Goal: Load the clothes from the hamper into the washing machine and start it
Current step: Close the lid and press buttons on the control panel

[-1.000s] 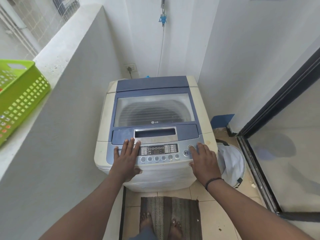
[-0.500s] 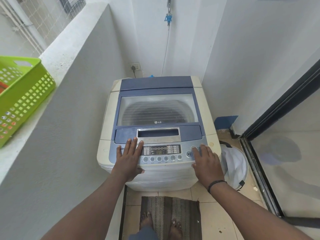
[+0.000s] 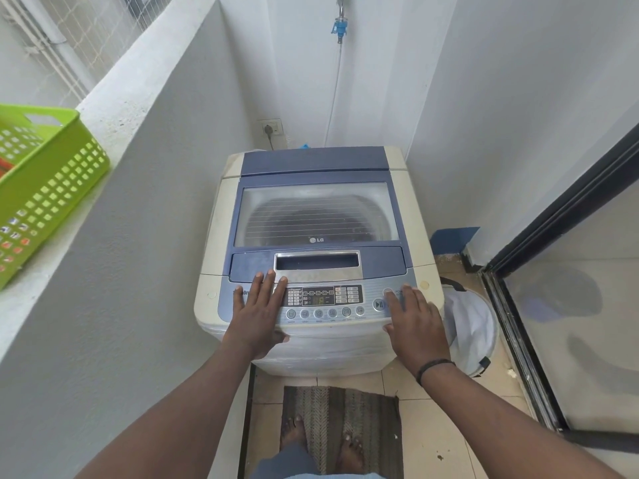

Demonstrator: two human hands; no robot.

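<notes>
Both flat and unclenched, left hand (image 3: pixel 257 316) and right hand (image 3: pixel 413 323) rest on the washing machine (image 3: pixel 318 267) control panel (image 3: pixel 332 300)

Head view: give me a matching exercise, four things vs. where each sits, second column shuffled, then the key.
Things:
1. green basket
2. white hamper
3. left hand
4. striped mat

Places:
A. on the floor in front of the washing machine, under the feet
B. on the ledge to the left
C. flat on the left end of the control panel
D. on the floor to the right of the machine

Pairs: 1-B, 2-D, 3-C, 4-A
</notes>
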